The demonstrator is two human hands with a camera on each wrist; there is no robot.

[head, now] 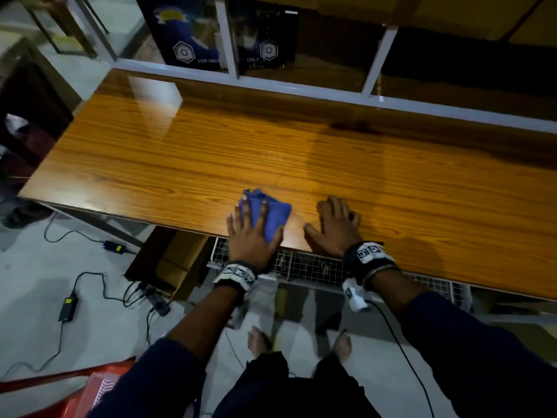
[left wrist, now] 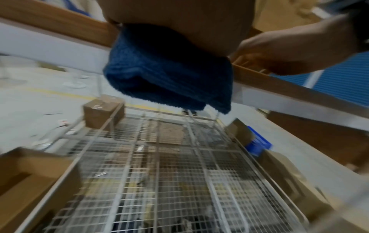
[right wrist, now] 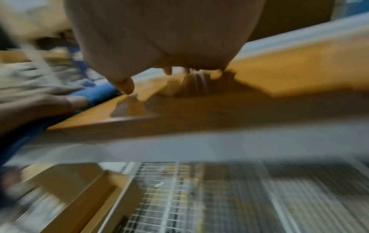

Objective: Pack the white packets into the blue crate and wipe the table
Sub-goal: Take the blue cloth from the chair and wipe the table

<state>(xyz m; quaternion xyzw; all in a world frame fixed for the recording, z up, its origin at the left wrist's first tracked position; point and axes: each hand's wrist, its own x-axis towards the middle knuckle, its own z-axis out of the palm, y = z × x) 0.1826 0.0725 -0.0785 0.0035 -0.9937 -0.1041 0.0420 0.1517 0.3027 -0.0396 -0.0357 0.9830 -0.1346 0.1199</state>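
Observation:
A blue cloth (head: 269,214) lies at the near edge of the wooden table (head: 211,146). My left hand (head: 251,227) lies flat on it with spread, straight fingers. In the left wrist view the cloth (left wrist: 167,71) hangs over the table edge under my palm. To its right, my right hand (head: 334,227) rests palm down on the bare wood and holds nothing. A corner of the blue crate (left wrist: 257,143) shows below the table at the right in the left wrist view. No white packets are in view.
A wire mesh shelf (head: 316,267) runs under the table's near edge, with cardboard boxes (head: 177,260) to its left. Cables and power adapters (head: 67,307) lie on the floor at the left. A red chair (head: 75,396) stands at the lower left. A white-framed rack (head: 229,37) backs the table.

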